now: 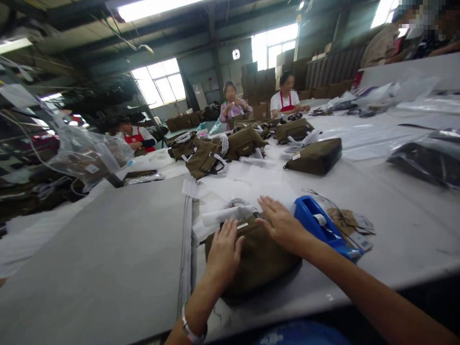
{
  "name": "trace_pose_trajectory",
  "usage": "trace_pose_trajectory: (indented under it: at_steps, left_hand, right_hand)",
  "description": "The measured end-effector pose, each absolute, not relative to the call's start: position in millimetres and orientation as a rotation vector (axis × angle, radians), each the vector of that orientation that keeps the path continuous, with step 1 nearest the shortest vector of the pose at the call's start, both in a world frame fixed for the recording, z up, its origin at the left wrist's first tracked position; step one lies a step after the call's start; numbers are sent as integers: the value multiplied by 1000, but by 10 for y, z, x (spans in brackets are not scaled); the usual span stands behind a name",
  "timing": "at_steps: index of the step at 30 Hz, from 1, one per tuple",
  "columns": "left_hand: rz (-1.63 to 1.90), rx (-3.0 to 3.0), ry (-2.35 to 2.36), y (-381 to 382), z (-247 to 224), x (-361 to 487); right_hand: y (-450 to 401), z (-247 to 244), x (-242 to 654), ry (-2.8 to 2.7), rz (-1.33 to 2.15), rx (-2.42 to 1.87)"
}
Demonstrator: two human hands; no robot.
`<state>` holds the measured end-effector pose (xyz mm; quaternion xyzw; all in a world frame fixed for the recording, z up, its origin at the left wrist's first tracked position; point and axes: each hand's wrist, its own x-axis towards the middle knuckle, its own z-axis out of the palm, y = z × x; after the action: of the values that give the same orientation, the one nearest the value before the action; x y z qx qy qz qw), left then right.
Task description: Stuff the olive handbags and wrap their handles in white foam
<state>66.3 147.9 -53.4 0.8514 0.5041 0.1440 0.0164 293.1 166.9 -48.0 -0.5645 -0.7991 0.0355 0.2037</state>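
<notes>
An olive-brown bag (258,261) lies on the white table close in front of me. My left hand (226,247) rests on its upper left part, fingers stretched out. Over the bag's top right edge lies my right hand (280,220), its fingers extended and flat. White wrapping (226,215) and a wrapped strap are at the bag's far edge, between and beyond the hands. A blue tape dispenser (318,223) stands right of my right hand, with brown and white tags (350,225) beside it.
Grey sheets (108,254) are stacked at the left. More olive bags (230,143) are piled farther back, with another bag (316,157) nearer at right. Clear plastic lies at far right (427,155) and hangs at left (89,153). Several people are around the tables.
</notes>
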Motion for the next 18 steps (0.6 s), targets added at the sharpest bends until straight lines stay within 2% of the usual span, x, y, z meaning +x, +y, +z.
trace_pose_trajectory:
  at_steps: [4, 8, 11, 15, 18]
  left_hand:
    - [649, 2629, 1600, 1466, -256, 698]
    - [368, 2583, 1429, 1443, -668, 897]
    - [348, 2543, 1382, 1457, -933, 926]
    - [487, 2427, 1477, 1466, -867, 577]
    - [784, 1910, 1766, 1355, -871, 196]
  right_hand:
    - [1609, -275, 2997, -2060, -19, -1564]
    - [1547, -745, 2751, -2257, 273, -1594]
    - [1544, -1026, 2692, -2273, 386, -1589]
    - [1555, -973, 3011, -2128, 506, -1673]
    - [1462, -903, 3315, -1959, 612, -1787]
